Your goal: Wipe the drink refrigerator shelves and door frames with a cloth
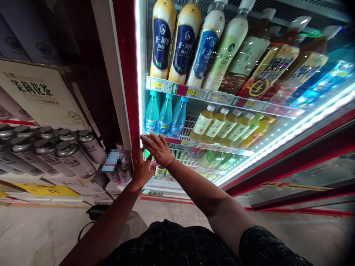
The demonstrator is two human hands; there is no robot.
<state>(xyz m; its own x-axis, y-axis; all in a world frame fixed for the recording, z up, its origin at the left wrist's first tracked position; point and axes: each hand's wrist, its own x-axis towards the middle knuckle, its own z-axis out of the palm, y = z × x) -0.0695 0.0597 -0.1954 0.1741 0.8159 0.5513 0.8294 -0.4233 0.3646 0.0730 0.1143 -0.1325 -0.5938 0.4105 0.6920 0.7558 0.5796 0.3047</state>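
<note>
My right hand [156,147] reaches into the open drinks cooler, palm down and fingers stretched flat. It rests at the front edge of the shelf [194,145], just under three blue water bottles [165,116]. My left hand [141,169] sits below it, pressed against the cooler's red frame [129,74] with the thumb spread and nothing in it. Its fingertips are partly hidden by the frame. Yellow tea bottles [222,125] stand to the right on the same shelf.
Large bottles [183,40] fill the upper shelf above price tags [166,87]. The white door edge [111,66] stands open at left. Cases of silver cans [50,147] and cartons [36,92] are stacked on the left. Below lies tiled floor [33,232] with a black cable.
</note>
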